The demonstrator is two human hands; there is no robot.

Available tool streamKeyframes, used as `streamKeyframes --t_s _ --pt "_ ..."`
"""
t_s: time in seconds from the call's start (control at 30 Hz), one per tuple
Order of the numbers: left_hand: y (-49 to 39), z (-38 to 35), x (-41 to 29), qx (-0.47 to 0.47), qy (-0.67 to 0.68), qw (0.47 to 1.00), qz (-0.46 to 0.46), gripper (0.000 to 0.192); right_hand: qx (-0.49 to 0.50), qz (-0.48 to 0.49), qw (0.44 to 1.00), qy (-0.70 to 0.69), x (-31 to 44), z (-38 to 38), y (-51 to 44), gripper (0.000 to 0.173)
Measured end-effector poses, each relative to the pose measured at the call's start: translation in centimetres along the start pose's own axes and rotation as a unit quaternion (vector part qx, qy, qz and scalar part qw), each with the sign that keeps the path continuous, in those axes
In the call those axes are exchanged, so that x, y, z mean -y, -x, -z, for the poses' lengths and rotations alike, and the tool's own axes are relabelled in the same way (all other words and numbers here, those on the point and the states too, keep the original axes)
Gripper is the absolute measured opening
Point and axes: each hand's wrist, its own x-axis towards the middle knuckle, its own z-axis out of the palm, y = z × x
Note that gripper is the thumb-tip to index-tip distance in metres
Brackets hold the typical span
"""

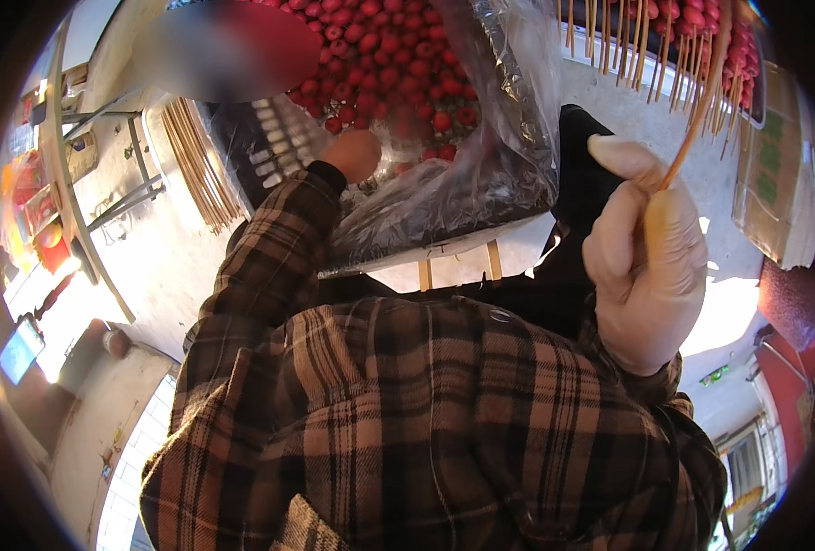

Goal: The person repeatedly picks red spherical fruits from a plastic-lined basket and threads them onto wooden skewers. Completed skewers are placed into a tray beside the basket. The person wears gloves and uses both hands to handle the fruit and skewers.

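My right hand [645, 258], in a pale glove, pinches a thin wooden skewer [695, 127] between thumb and finger, with the stick slanting up to the right. My left hand [354, 155] reaches into a crate lined with clear plastic film [442, 200]. Its fingers are hidden or blurred, so I cannot tell whether they hold anything. Just beyond that hand lies a heap of small round red fruits [387, 62]. The crate's dark perforated side [270, 138] shows left of the heap.
A bundle of bare wooden skewers [197, 165] lies in a pale tray at left. Skewered red fruits [697, 17] rest in a tray at upper right, their sticks pointing toward me. Beside them is a cardboard box [769, 172]. A metal-legged table frame [132, 144] stands at far left.
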Motion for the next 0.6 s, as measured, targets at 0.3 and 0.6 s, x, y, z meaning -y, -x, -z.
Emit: streamKeyframes --t_s 0.3,0.6 --pt "-0.5 1.3 -7.1 0.046 0.047 0.994 0.092 0.016 0.079 -0.051 0.996 -0.001 0.3 -0.5 -0.2 0.047" --pt "-5.1 3.0 -3.6 -0.223 0.097 0.969 -0.027 0.03 0.087 -0.067 0.994 0.007 0.3 -0.9 -0.8 0.047"
